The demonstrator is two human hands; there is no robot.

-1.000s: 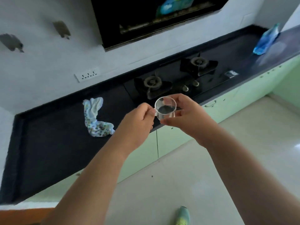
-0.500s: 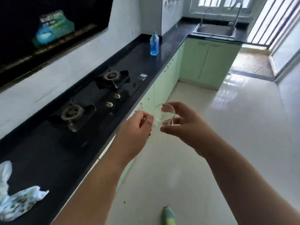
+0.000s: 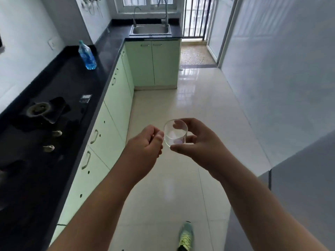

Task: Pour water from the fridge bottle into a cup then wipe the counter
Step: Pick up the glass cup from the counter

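Turning right along the kitchen, I'm now facing the sink at the far end, and the cloth is gone from view. My right hand is gripping the clear glass cup between thumb and fingers, out over the tiled floor. My left hand is curling loosely beside it, thumb touching the cup's wall. The blue water bottle is standing on the black surface, well apart from the cup, beyond the gas hob.
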